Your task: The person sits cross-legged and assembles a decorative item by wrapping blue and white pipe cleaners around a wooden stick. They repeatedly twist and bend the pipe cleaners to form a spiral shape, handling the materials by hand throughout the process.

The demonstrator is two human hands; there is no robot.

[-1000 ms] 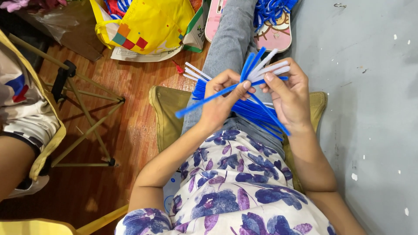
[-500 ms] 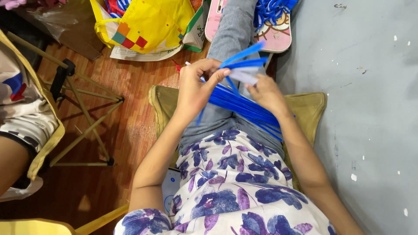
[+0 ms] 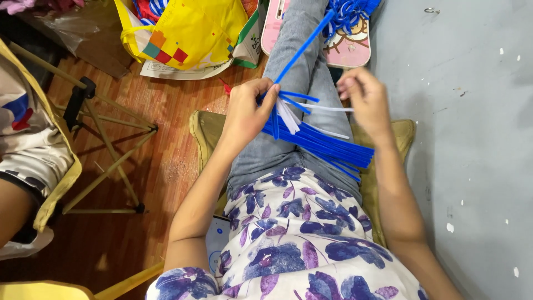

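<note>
**Hands part over the blue strips**

Strips of blue plastic [image 3: 327,145] lie fanned across the lap. The left hand [image 3: 247,114] pinches their gathered end, one long strip now sticking up past the knee. The right hand [image 3: 363,100], joined to the bundle a second ago, has drawn clear, fingers loosely curled, seemingly empty.
</note>
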